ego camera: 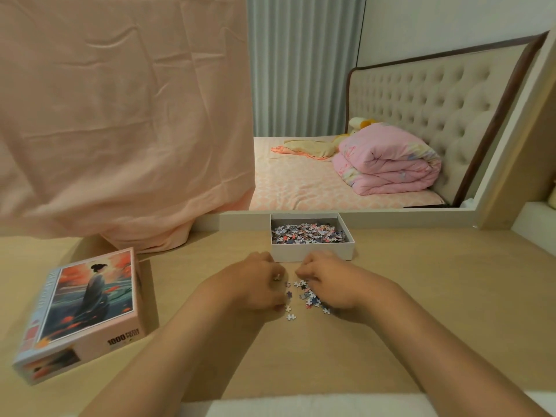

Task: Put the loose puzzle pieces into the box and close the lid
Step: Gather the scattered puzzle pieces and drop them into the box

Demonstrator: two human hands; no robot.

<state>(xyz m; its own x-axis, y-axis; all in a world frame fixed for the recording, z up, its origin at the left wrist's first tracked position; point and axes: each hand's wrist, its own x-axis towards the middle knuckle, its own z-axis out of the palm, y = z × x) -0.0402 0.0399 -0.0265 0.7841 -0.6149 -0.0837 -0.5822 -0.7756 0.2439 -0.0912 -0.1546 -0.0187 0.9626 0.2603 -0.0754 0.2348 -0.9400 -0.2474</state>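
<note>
A small heap of loose puzzle pieces [304, 296] lies on the wooden table between my hands. My left hand [255, 281] curls beside the heap on its left, with a piece showing at its fingertips. My right hand [328, 281] cups over the heap's right side, fingers bent onto the pieces. Just beyond my hands stands the open white box [313, 251], holding several mixed pieces. The picture lid [84, 308], printed with a woman in a robe, lies at the left of the table.
A peach cloth [120, 115] hangs over the table's far left. Behind the table is a bed with a folded pink quilt [388, 164] and a tufted headboard. A white strip [301, 404] runs along the table's near edge.
</note>
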